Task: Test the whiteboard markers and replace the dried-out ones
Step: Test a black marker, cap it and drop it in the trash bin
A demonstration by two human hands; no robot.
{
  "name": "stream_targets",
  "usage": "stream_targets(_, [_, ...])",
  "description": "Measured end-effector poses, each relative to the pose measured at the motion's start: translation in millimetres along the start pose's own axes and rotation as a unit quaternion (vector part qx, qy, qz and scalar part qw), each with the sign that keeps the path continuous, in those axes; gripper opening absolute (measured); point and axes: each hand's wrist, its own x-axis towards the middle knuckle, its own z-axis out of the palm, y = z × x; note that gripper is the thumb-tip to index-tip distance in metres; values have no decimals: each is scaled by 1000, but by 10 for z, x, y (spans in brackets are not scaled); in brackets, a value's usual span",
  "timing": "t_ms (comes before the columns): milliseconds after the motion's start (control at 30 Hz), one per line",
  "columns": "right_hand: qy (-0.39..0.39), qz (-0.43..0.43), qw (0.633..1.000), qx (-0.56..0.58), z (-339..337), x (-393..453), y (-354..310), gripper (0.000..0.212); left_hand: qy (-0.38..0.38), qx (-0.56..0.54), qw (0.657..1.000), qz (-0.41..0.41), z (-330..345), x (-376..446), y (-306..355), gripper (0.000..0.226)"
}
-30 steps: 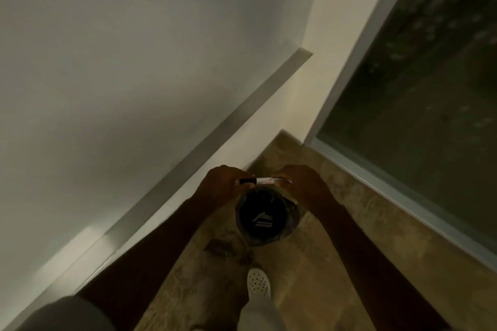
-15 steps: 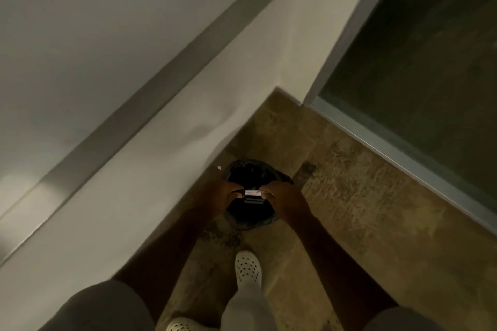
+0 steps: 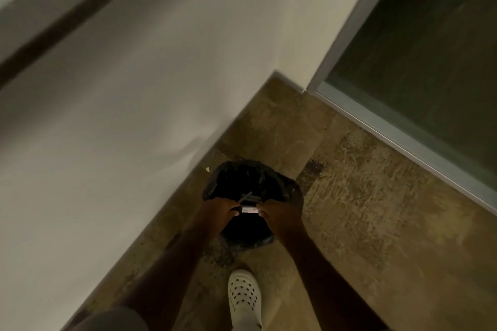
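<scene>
Mottled brown stone floor [image 3: 376, 209] meets a cream wall [image 3: 134, 115]; a grey-framed glass panel [image 3: 430, 48] lies far right. Left hand [image 3: 219, 211] and right hand [image 3: 278, 213] pinch a white whiteboard marker [image 3: 249, 209] over a black-lined round bin [image 3: 293, 191]; a white perforated clog [image 3: 244, 298] stands near.

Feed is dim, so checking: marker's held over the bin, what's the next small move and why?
Probably let go. Both hands, left hand and right hand, pinch the marker by its ends directly above the open mouth of the black-lined bin, so releasing the grip should drop it inside.
</scene>
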Motion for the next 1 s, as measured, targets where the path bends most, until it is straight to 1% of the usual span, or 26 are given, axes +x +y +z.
stream_targets(67, [-15,-16,999,-28,46,97,1,37,1,-2,1000,-3,123,138,-80,34])
stream_targets(133, [-42,-29,997,-59,111,216,42,36,2,7,1000,-2,264,280,-173,29])
stream_targets(267, [-59,-30,995,-78,321,382,118,36,-8,47,999,-10,481,473,-343,32])
stream_targets(367, [-61,-12,994,-92,482,435,213,35,-6,55,998,-10,605,554,-443,38])
stream_targets(467, [-34,-30,995,-90,535,404,226,40,17,39,999,-1,674,527,-514,53])
stream_targets(500, [-17,-37,996,-84,526,374,207,43,35,39,999,10,694,513,-528,55])
stream_targets(600, [105,-76,988,-87,495,321,137,51,137,98,982,89,751,487,-536,51])
stream_targets(633, [118,-84,985,-96,493,309,133,54,157,124,974,110,738,475,-518,55])
stream_targets(667, [124,-88,982,-109,485,297,132,59,167,151,967,120,718,464,-505,60])
stream_targets(733, [122,-82,981,-128,465,271,106,70,188,194,956,114,662,421,-462,67])
stream_targets(833, [141,-68,978,-138,315,214,-3,80,216,201,950,101,519,303,-308,70])
stream_targets(1000, [162,-68,973,-148,-22,86,-264,88,239,190,949,85,179,79,-89,71])
